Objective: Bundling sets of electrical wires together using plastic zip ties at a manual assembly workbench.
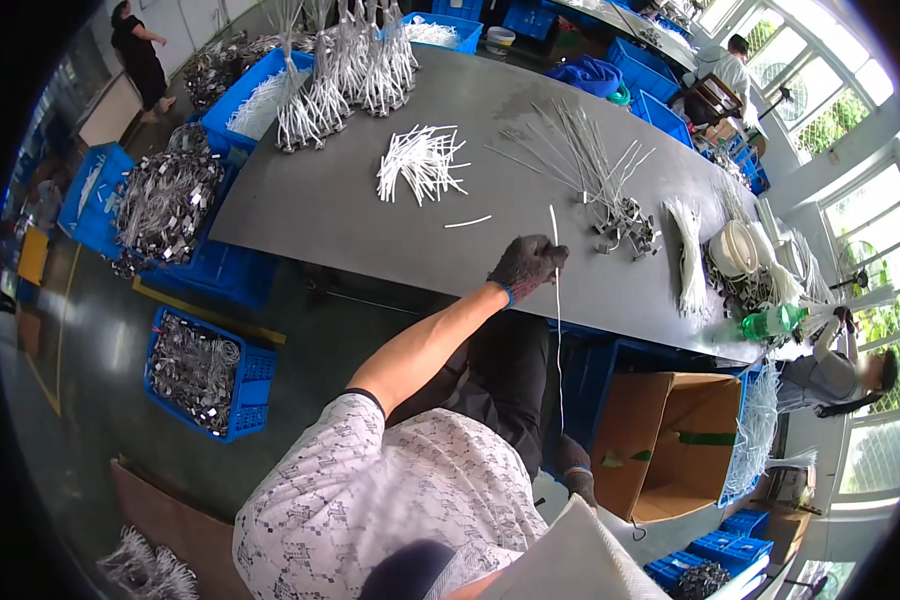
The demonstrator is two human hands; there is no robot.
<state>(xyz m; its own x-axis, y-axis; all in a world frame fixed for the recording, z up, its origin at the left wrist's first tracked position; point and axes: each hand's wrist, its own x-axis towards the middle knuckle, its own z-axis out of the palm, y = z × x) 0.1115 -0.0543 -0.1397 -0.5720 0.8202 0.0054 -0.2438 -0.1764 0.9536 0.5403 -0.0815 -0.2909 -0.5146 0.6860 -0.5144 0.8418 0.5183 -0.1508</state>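
My left hand [528,268], in a dark knit glove, is closed over the table's near edge on a thin white wire [560,350]. Above its fingers a thicker white length [553,222] stands up. The wire runs down to my right hand [576,468], also gloved, which is low beside the cardboard box and closed at the wire's lower part; its fingers are partly hidden. One short white tube [467,221] lies on the table left of my left hand, with a pile of similar tubes [420,163] beyond. To the right lie wires with dark end pieces [625,228].
The grey table [350,225] carries bundled wires [345,85] at the back left and a white bundle [688,260] and green bottle [773,321] at the right. An open cardboard box [625,420] stands below. Blue crates [238,385] hold parts at left. Other people are farther off.
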